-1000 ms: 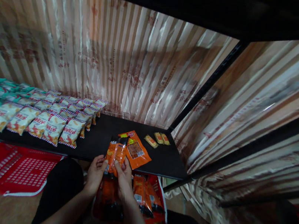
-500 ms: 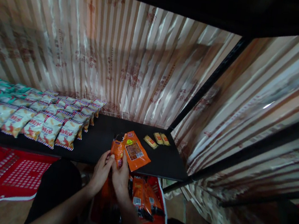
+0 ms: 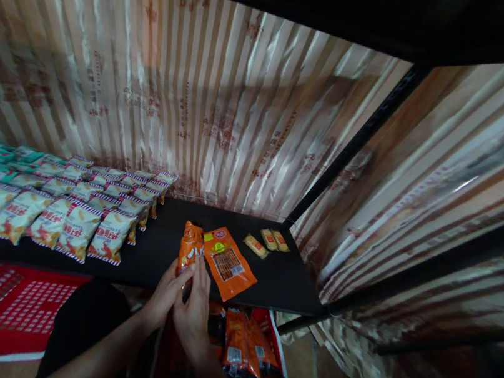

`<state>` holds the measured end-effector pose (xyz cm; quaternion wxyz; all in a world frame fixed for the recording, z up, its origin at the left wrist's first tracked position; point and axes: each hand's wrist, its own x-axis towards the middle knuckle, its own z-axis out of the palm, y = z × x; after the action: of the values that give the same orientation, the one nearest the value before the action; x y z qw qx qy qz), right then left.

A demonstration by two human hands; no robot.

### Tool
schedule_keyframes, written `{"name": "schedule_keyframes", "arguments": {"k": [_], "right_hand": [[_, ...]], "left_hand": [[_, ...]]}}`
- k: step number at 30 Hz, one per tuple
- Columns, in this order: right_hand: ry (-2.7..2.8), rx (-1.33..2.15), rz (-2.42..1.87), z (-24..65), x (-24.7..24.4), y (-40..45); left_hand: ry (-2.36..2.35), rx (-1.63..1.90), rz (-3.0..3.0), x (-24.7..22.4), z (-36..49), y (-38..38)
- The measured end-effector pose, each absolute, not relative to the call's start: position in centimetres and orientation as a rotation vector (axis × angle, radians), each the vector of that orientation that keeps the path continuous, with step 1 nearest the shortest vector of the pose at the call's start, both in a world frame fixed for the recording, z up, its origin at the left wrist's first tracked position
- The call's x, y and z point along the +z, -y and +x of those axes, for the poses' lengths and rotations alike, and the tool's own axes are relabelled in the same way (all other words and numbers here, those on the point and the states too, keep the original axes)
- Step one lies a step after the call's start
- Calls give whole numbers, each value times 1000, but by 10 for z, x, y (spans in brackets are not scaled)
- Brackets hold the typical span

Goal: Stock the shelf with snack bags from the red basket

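Orange packet (image 3: 190, 244), shifted left, jutting beyond left hand (image 3: 166, 295) and right hand (image 3: 193, 310), both closed on its near end.

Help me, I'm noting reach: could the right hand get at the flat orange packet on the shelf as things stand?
Probably yes: the right hand is close to the flat orange packet, and nothing lies over it, though that hand helps hold an orange bag.

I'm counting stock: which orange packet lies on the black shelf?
The flat packet right of the held packet; the others lie in the red basket.
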<state>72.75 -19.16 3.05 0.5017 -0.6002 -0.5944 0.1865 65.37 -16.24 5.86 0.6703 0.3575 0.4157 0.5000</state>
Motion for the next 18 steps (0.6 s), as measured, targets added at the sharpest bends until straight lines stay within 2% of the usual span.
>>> {"name": "schedule_keyframes", "arguments": {"k": [11,18], "right_hand": [[1377,594,-1379,736,40,172],[1156,669,-1430,755,42,143]], "left_hand": [[-974,1169,696,46,645,135],[-917,998,704,45,632,116]]}}
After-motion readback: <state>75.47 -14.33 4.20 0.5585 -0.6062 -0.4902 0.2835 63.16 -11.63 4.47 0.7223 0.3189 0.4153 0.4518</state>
